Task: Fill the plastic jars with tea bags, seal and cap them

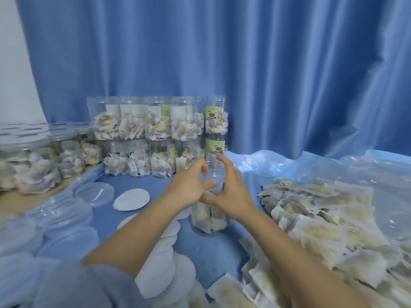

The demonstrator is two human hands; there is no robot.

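Cupping jar [210, 218] rim, left hand [186, 190] at 9 o'clock, right hand [231, 192] at 3, fingers curling apart; jar risking tipping, tea bags [315, 218] spilling.

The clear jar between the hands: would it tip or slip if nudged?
Probably tippy: the jar is tall, narrow, only part filled with tea bags. Likely light. Its smooth clear wall may slip, though the left hand and right hand flank it.

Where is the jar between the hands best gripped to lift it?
Probably round the clear upper wall of the jar, from both sides, as the left hand and right hand flank it: it stands upright, open-topped, tea bags filling only its bottom.
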